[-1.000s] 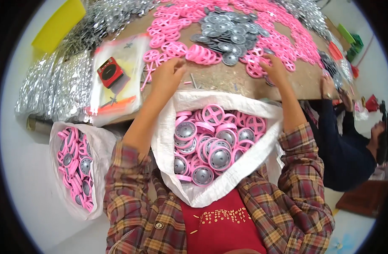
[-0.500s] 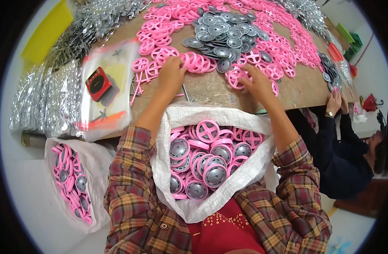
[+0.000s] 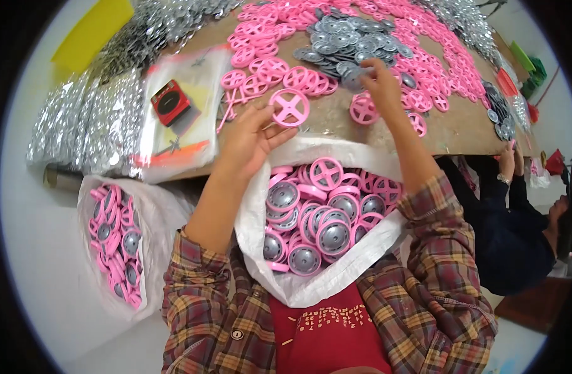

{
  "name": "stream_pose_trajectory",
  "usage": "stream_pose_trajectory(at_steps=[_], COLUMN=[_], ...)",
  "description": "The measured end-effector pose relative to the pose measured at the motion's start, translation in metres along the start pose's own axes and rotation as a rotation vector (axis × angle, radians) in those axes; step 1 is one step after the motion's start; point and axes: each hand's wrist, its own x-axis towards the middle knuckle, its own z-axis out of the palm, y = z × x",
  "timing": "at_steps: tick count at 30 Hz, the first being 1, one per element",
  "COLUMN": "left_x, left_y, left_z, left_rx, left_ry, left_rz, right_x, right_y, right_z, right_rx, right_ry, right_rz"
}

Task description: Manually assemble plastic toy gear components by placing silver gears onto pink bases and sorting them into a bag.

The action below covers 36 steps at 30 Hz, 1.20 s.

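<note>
Over the table's near edge, my left hand pinches a pink spoked wheel by its rim, thumb and fingers at its left side. My right hand is at the near side of a pile of grey hubcap-like discs. A motion-blurred grey disc is at its fingertips, pinched there. Under that hand a loose pink wheel lies on the table. Between my forearms a white woven sack gapes, filled with pink wheels, many of them fitted with grey discs.
Many pink wheels surround the disc pile. At left are a red device on clear plastic bags, silvery packets and a second filled bag. At far right a co-worker's hands touch the table edge.
My left hand has drawn back toward the sack with a pink wheel in it. My right hand has left the pink wheel and moved up to the grey discs. The view has shifted.
</note>
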Motion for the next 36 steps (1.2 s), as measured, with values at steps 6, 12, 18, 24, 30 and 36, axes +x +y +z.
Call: stream_pose_trajectory(at_steps=[6,12,18,24,30,36], left_x=[-0.037,-0.062,-0.074,-0.09,-0.089,-0.043], left_y=[-0.016,-0.034,-0.044,-0.04,-0.039,-0.008], left_z=[0.028,0.045,0.053,0.052,0.043,0.029], left_rx=[-0.003,0.376,0.562,0.539,0.687,1.035], left_ry=[-0.028,-0.079,-0.107,-0.084,-0.178,-0.223], left_rz=[-0.027,0.136,0.309,0.208,0.115,0.115], right_x=[-0.097,-0.133,-0.152,-0.178,-0.164,-0.067], right_y=[-0.108,-0.11,-0.102,-0.12,-0.104,-0.044], right_z=[-0.017,-0.025,-0.022,-0.033,-0.043,-0.053], right_rx=[0.643,0.589,0.892,0.853,0.758,0.297], right_ry=[-0.147,-0.21,-0.416,-0.458,-0.697,-0.535], right_rz=[-0.08,-0.049,0.147,0.099,0.061,0.01])
